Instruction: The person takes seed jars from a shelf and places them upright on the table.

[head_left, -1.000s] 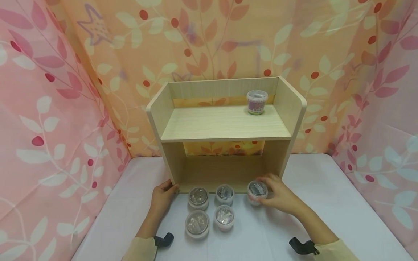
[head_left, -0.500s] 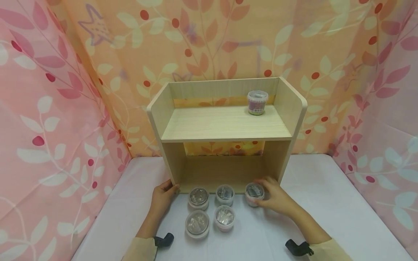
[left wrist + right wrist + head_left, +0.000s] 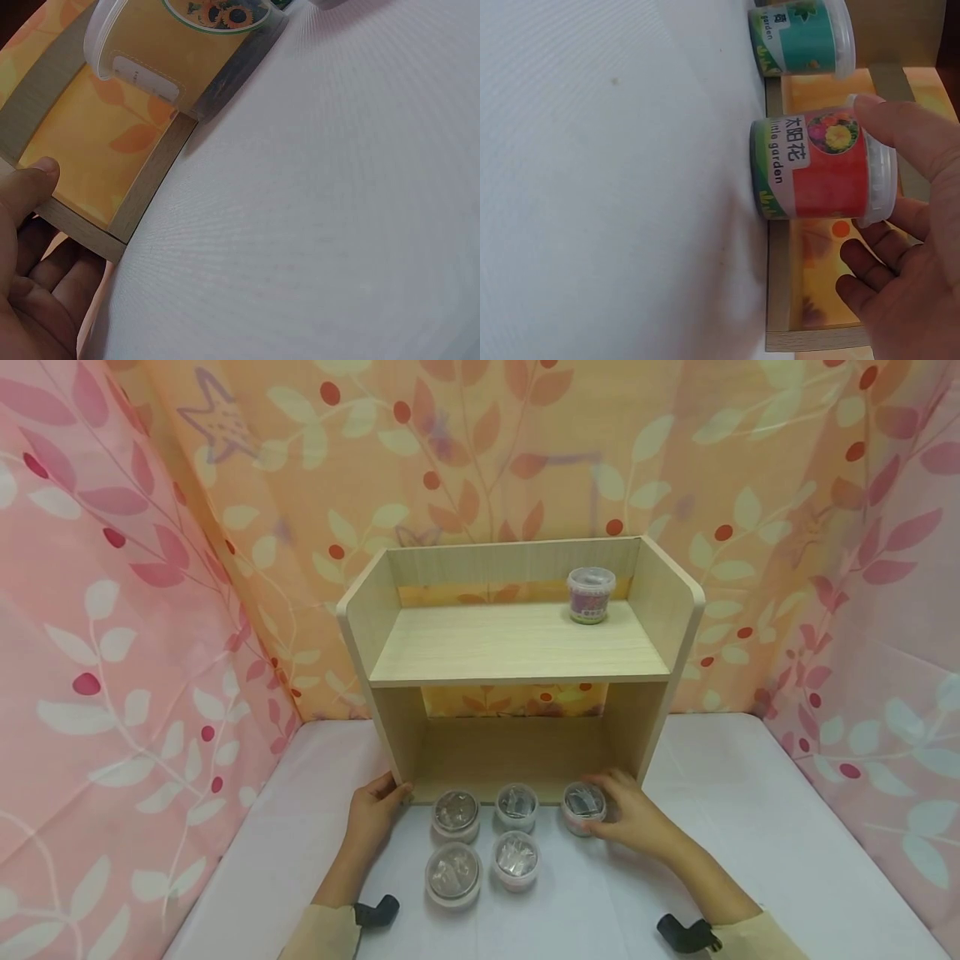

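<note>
My left hand [image 3: 371, 814] grips the lower front edge of the left side panel of a pale wooden shelf unit [image 3: 517, 681]. In the left wrist view its thumb [image 3: 37, 184] lies on one side of the panel and the fingers on the other. At the unit's front right, my right hand [image 3: 637, 818] holds a small lidded plastic tub [image 3: 829, 169] with a red flower label and "little garden" print. Its thumb and a finger are at the lid rim, while the other fingers stay loosely bent. The tub stands upright on the white cloth.
A teal-labelled tub [image 3: 802, 37] and a yellow tub [image 3: 180, 52] with sunflowers stand along the unit's front. Two more tubs, one large [image 3: 453, 875] and one smaller [image 3: 516, 860], sit nearer me. A purple-labelled tub [image 3: 590, 597] is on the upper shelf. Patterned curtains [image 3: 480, 460] surround the table.
My right hand and the red-labelled tub have shifted slightly left, mostly in the first half second. The left hand, shelf unit and other tubs stay put.
</note>
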Demonstrator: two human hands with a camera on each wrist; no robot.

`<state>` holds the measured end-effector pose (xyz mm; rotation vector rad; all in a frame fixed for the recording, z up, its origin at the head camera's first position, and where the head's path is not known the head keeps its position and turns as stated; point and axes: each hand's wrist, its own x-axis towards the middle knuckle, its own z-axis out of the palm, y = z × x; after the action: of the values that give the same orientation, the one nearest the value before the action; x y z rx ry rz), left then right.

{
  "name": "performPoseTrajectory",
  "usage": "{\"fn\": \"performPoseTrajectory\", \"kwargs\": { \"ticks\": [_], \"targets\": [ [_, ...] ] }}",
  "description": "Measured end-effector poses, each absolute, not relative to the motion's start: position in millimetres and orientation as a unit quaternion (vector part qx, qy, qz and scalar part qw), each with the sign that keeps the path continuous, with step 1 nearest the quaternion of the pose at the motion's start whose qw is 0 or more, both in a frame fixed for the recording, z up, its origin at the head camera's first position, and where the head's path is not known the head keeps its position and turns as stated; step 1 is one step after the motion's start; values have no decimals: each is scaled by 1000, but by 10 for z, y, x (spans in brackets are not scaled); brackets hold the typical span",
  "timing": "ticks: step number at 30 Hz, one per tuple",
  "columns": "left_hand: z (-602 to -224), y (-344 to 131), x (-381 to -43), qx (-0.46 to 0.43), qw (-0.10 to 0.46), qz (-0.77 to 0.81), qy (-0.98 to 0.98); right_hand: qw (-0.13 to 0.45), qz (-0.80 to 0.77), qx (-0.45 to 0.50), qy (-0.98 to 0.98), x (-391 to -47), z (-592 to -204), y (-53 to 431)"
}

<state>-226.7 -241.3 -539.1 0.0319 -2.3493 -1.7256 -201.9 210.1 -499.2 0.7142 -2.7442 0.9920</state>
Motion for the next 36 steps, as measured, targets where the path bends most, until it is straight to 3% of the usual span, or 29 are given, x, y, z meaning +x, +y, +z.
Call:
{"fn": "performPoseTrajectory", "kwargs": {
  "ticks": [10, 23, 36],
  "targets": [
    [-5398, -2414, -2268, 8, 113, -596, -795, 73, 281, 258, -921, -1926, -4619, 2059],
    [-5409, -2426, -2265, 8, 112, -596, -795, 96, 254, 340, -900, -1710, -3446, 1921],
    [-5407, -2433, -2282, -5, 122, -591, -797, 185, 246, 407, -860, -1794, -2280, 1798]
  ]
}}
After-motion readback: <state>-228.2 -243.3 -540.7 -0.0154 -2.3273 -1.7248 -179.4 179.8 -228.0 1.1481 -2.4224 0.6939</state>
